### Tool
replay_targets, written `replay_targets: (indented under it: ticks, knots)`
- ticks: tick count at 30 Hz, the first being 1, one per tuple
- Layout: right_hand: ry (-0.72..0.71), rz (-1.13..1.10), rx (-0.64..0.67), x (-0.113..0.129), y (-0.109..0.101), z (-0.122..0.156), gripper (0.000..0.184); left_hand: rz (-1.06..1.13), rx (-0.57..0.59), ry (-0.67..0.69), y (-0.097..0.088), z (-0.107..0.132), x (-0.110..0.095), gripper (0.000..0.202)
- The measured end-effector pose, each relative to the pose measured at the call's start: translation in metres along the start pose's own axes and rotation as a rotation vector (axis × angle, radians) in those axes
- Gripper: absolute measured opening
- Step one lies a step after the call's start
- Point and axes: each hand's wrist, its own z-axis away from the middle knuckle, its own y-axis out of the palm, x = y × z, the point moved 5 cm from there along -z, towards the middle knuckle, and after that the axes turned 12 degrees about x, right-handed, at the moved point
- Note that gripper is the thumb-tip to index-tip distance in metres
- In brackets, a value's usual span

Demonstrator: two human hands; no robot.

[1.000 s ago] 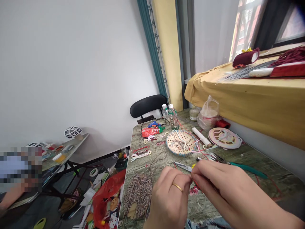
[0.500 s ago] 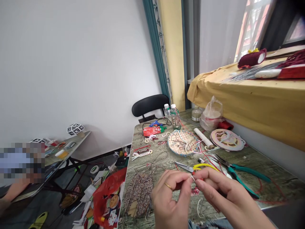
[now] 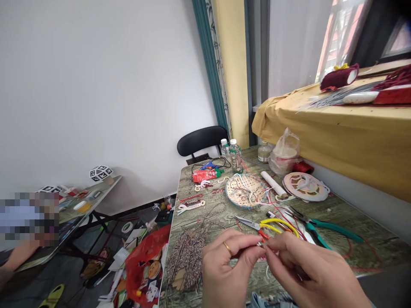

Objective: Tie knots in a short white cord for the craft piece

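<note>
My left hand (image 3: pixel 229 265), with a ring on one finger, pinches a short bit of thin white cord (image 3: pixel 260 244) between thumb and index finger. Close against it, the fingertips of my right hand (image 3: pixel 308 265) are closed on the same cord. Most of the cord is hidden by the fingers. Just beyond the hands lie scissors with yellow handles (image 3: pixel 250 223), their blades pointing left. Teal-handled pliers (image 3: pixel 337 229) rest to the right of them. A bundle of mottled yarn (image 3: pixel 188 261) lies left of my left hand.
Farther back on the table are a shallow woven basket (image 3: pixel 233 201), a white tube (image 3: pixel 272 184), a round cut-out disc (image 3: pixel 317 188), a red bottle (image 3: pixel 205 175) and plastic bottles (image 3: pixel 236 160). A co-worker's arm (image 3: pixel 27 252) rests at another table on the left.
Both hands have sunk slightly, and the fingertips have shifted around the white cord. Less of the cord shows between them now. The things on the table have stayed put.
</note>
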Motion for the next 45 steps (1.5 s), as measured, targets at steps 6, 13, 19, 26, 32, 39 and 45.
replay_targets:
  ticks: [6, 13, 19, 26, 32, 39, 45]
  knots:
    - [-0.007, -0.159, 0.105, -0.003, -0.004, -0.001, 0.012, -0.168, 0.043, 0.252, -0.001, -0.003, -0.021, 0.011]
    - [0.33, -0.683, 0.337, -0.032, -0.009, -0.008, 0.023, -0.278, 0.061, 0.378, -0.002, -0.008, -0.037, 0.017]
    - [0.34, -1.147, 0.567, -0.027, 0.013, -0.012, 0.027, -0.162, -0.005, 0.398, 0.003, -0.004, -0.021, 0.021]
    - [0.272, -1.096, 0.628, -0.022, 0.019, -0.022, 0.018, -0.111, 0.134, 0.358, 0.005, -0.007, -0.02, 0.025]
    - [0.105, -0.164, 0.315, -0.043, 0.012, -0.033, 0.012, 0.066, 0.117, 0.234, 0.004, -0.001, -0.002, 0.03]
    - [0.243, -0.188, 0.283, -0.071, 0.0, -0.03, 0.028, 0.022, 0.118, 0.201, 0.0, -0.005, -0.004, 0.024]
    - [0.302, -1.184, 0.83, -0.017, 0.011, -0.009, 0.03, -0.111, 0.204, 0.287, 0.0, -0.012, -0.024, 0.021]
